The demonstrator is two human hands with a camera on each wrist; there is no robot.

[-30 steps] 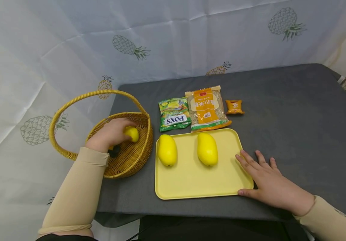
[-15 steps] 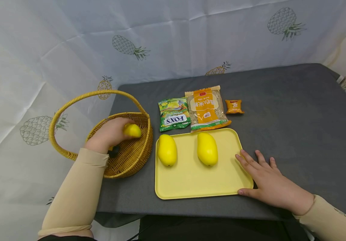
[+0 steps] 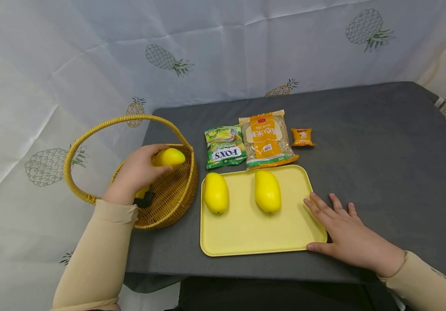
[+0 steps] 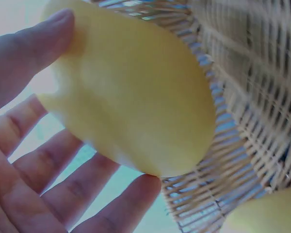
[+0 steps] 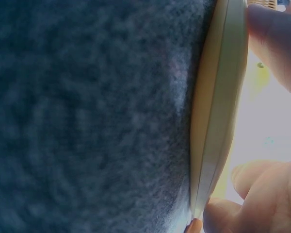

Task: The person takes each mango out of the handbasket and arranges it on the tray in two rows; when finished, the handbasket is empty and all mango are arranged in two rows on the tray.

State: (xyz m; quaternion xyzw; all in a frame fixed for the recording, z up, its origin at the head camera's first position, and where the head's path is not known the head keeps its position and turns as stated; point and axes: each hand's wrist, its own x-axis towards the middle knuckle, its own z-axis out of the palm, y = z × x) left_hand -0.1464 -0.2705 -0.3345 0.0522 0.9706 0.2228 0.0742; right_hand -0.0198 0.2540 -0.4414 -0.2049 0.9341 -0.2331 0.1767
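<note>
**Mango [image 3: 172, 157] pinched over the basket [image 3: 188, 198]**

Your left hand [image 3: 137, 166] has it clamped between thumb and fingers, so I'd call this the lifting-out step; next move probably calls for a snug hold and clearance at the rim. Below the grip, the basket has another yellow thing [image 4: 266, 216], mostly out of sight. Right of the grip, the tray [image 3: 242, 233] carries two more mangoes [image 3: 268, 192]; your right hand [image 3: 351, 237], fingers spread, touches its farthest edge.

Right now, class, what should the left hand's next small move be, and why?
Probably, the left hand should lift its gripped fruit clear of the basket and toward the tray: two similar fruits lie there with bare space between them, and the right hand touches the tray's edge.
</note>
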